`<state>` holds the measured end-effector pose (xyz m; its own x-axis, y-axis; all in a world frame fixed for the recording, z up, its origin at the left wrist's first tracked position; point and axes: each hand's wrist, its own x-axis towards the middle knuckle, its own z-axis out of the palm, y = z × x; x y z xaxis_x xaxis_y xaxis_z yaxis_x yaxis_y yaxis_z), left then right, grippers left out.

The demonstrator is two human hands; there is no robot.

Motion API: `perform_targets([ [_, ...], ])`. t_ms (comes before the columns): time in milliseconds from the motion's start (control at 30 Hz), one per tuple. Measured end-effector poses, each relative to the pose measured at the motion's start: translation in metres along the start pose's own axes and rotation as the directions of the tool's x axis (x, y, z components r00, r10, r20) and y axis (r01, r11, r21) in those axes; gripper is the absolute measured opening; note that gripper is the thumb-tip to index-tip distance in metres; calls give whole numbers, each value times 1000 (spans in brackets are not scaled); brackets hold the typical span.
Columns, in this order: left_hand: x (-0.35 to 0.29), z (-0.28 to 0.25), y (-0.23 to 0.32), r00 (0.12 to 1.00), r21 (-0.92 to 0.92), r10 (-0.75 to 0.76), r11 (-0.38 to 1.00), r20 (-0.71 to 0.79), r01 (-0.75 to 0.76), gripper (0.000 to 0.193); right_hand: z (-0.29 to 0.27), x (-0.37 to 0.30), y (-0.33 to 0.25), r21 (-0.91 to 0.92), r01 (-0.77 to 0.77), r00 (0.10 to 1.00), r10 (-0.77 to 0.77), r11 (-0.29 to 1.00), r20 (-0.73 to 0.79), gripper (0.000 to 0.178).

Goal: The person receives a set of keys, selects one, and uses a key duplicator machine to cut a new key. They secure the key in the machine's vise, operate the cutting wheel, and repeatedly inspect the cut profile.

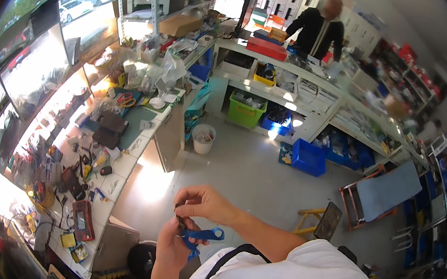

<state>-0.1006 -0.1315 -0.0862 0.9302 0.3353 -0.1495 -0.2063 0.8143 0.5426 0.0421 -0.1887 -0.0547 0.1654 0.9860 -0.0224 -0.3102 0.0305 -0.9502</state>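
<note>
My left hand (170, 244) is closed around a blue-handled tool (201, 235), whose two handles spread apart; one ends in a ring like a scissor loop. Its working end is hidden by my fingers. Just above, my right hand (205, 204) pinches thumb against fingertips, right at the left hand's thumb tip. A small dark piece seems to sit between the two hands, too small to name. Both hands are held up in front of my white shirt, above the floor and to the right of the cluttered workbench (125, 179).
On the bench lie a red-rimmed multimeter (83, 220), orange-handled scissors (125, 99) and many small parts. A white bucket (203, 139), a blue crate (309, 158), a wooden stool (320, 220) and a tilted chair (387, 190) stand on the floor. Another person (320, 31) is behind the far counter.
</note>
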Motion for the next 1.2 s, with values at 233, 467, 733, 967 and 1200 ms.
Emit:
perform_targets([
  [233,19,-54,6,903,674,340,735,-264,-80,22,2,40,31,-345,-127,980,64,930,-188,7],
  [467,-20,-148,23,449,906,788,388,-422,170,48,9,163,126,-277,-210,975,178,938,-135,19],
  [733,-100,-216,-38,101,507,504,862,-858,12,38,26,324,227,-72,-280,951,266,957,-160,19],
  [967,-106,-207,-112,-16,186,186,982,-982,11,37,-36,374,331,-82,-513,820,460,854,-341,26],
  [1200,-108,-174,-110,-53,160,157,985,-986,-61,36,-87,371,313,-723,-317,936,78,613,-343,34],
])
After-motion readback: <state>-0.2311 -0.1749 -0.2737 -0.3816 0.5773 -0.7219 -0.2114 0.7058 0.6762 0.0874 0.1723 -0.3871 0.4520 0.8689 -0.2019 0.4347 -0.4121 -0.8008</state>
